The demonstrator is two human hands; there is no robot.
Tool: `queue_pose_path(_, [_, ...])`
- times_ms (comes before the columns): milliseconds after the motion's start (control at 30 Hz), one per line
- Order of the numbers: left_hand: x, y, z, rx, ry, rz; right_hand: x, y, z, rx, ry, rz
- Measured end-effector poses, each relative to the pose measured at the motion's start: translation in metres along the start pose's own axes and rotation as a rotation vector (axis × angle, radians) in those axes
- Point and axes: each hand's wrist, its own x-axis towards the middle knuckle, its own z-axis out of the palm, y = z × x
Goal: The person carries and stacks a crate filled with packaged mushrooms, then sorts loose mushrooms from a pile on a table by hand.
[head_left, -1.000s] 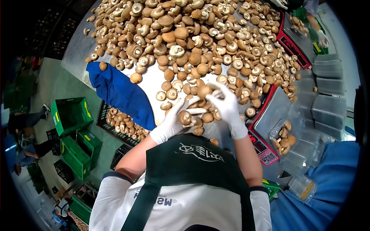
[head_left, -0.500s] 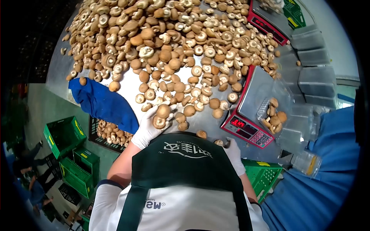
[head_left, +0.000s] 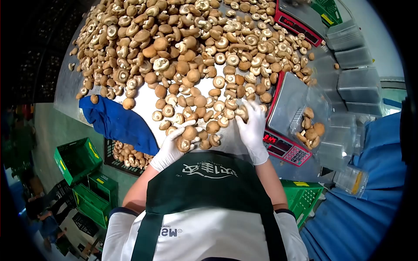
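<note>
My left hand (head_left: 171, 148), in a white glove, is curled round shiitake mushrooms (head_left: 188, 134) close to the apron. A few more mushrooms (head_left: 209, 138) lie right beside its fingers. Further right, my gloved right hand (head_left: 253, 130) reaches over the front of the loose mushrooms, thumb and fingers on either side of one mushroom (head_left: 241, 114). Its fingertips are slightly blurred. To its right is a red scale (head_left: 283, 106) with lit digits, and a clear plastic tray (head_left: 298, 122) holding several mushrooms is at the scale's right side.
A big mushroom heap (head_left: 174, 35) covers the back of the table. A blue cloth (head_left: 117, 122) drapes over the left edge, above a black crate (head_left: 109, 152) of mushrooms. Stacked clear trays (head_left: 359, 87) and a second scale (head_left: 300, 32) stand right. Green crates (head_left: 78, 161) sit on the floor.
My right hand has moved from beside the apron up and forward to the loose mushrooms. Two mushrooms near the apron edge no longer show there. The left hand stays round its mushrooms.
</note>
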Motion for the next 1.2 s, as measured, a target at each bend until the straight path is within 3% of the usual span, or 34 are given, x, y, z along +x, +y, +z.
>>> queue_pose_path(200, [0.003,0.001,0.008,0.055,0.002,-0.015,0.03,0.006,0.022,0.048,-0.183,-0.057])
queue_pose_path(300, [0.003,0.002,0.013,0.06,0.009,-0.03,0.04,0.024,0.027,0.454,-0.174,0.165])
queue_pose_path(333, [0.0,0.003,0.02,0.06,0.029,-0.048,0.042,0.027,0.024,0.803,-0.229,0.356])
queue_pose_path(367, [-0.001,0.002,0.024,0.06,0.047,-0.069,0.041,0.028,0.022,0.936,-0.199,0.381])
queue_pose_path(433, [0.001,0.0,0.023,0.095,-0.047,-0.058,0.036,0.031,0.005,1.072,-0.283,0.551])
queue_pose_path(533, [0.002,-0.004,0.03,0.231,-0.059,-0.024,0.02,0.027,0.001,1.159,-0.228,0.623])
queue_pose_path(633, [0.002,-0.008,0.025,0.187,-0.003,-0.061,-0.009,0.019,0.002,0.935,-0.333,0.573])
queue_pose_path(700, [0.002,-0.008,0.022,0.188,-0.031,-0.067,-0.035,0.016,0.015,0.851,-0.394,0.277])
queue_pose_path(767, [0.005,-0.009,0.019,0.199,-0.053,-0.07,-0.054,0.008,0.019,0.694,-0.467,0.289])
queue_pose_path(833, [0.006,-0.008,0.019,0.161,-0.09,-0.085,-0.055,0.009,0.023,0.717,-0.418,0.288])
queue_pose_path(900, [0.006,-0.008,0.019,0.186,-0.099,-0.073,-0.043,0.019,0.031,0.653,-0.207,0.222])
queue_pose_path(967, [0.008,-0.008,0.013,0.227,-0.084,-0.063,-0.013,0.008,0.015,0.276,-0.054,0.212])
queue_pose_path(1033, [0.009,-0.008,0.012,0.242,-0.079,-0.068,0.009,0.016,0.026,0.06,0.053,0.069])
queue_pose_path(1200, [0.007,-0.005,0.02,0.379,-0.158,0.008,0.025,0.004,0.021,0.306,-0.11,0.197])
